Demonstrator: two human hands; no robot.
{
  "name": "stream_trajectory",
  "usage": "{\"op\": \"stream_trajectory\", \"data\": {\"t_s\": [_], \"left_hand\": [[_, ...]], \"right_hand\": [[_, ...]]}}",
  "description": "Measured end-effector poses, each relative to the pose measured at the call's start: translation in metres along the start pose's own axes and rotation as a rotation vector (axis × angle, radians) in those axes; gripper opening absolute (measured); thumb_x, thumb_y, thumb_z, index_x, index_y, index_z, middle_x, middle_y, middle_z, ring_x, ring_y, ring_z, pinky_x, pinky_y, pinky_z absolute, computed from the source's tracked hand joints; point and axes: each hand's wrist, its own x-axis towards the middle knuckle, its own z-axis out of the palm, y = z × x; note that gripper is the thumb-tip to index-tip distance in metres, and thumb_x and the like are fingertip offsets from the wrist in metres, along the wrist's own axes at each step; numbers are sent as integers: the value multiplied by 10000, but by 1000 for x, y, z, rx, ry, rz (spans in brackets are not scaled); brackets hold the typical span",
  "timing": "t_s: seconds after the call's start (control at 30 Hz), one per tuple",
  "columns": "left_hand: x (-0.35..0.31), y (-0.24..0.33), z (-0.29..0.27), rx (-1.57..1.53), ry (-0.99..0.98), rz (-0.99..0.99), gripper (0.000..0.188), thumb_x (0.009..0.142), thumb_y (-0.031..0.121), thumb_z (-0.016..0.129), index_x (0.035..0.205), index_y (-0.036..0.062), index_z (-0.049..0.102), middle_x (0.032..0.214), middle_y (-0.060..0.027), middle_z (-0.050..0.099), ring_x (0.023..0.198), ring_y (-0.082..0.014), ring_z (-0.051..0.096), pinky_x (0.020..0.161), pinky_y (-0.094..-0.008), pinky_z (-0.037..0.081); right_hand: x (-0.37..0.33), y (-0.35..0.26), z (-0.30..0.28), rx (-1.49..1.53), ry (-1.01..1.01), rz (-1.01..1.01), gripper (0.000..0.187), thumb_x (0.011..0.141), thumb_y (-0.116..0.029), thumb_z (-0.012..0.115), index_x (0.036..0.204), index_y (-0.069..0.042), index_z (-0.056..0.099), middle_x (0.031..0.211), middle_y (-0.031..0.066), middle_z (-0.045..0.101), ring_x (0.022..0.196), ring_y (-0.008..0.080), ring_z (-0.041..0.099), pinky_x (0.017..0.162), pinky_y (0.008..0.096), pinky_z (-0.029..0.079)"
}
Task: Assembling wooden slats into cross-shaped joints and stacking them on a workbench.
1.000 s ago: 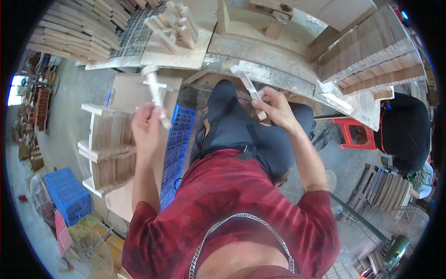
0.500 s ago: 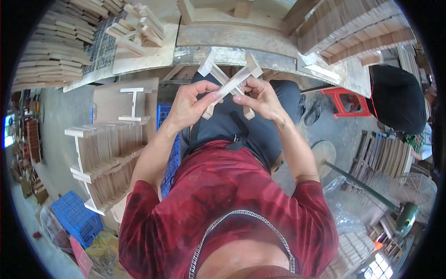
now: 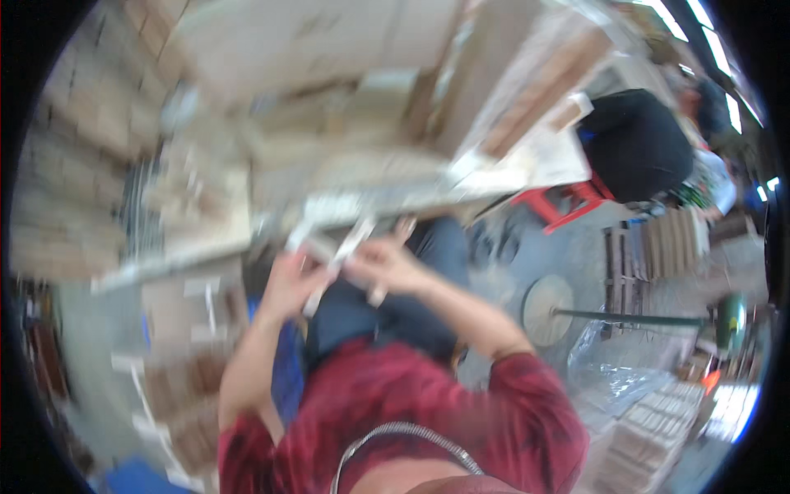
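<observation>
Above my lap, close to the workbench's front edge, I hold a pale wooden X-shaped frame point(image 3: 354, 239) made of crossed strips with short end pieces. My left hand point(image 3: 295, 284) is closed on its left side, near the crossing. On the other side, the fingers of my right hand point(image 3: 387, 265) are closed round a strip. Motion smears the picture, so the exact finger contact and the joint at the crossing are hard to make out.
The wooden workbench point(image 3: 206, 251) runs across in front, with stacked wood pieces point(image 3: 74, 181) at its left. Stacked slats point(image 3: 185, 387) stand at my left. To the right are a red stool point(image 3: 550, 207), a round fan base point(image 3: 549, 309) with a green pole, and another person point(image 3: 717, 177).
My view has swung and blurred, so the hands and frame now sit lower and further left in the picture. The frame looks turned, and both hands still hold it.
</observation>
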Motion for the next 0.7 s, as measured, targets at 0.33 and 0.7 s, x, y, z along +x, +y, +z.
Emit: {"op": "stream_trajectory", "data": {"t_s": [0.33,0.7], "left_hand": [[18,-34,19,-208,-29,-28,255,877,-9,699,1123,-37,643,993,-92,704,883,-154,684,818,-300,562],[29,-4,-25,-369,84,-149,212,930,176,672,973,-31,648,797,-110,695,652,-174,670,618,-303,546]], "right_hand": [[12,-15,-9,174,-11,353,411,951,-336,685,698,-13,681,579,-30,548,536,42,479,451,249,358],[-1,-42,-24,-566,94,-306,339,869,-258,762,1079,0,694,861,135,684,793,238,656,741,351,531]]}}
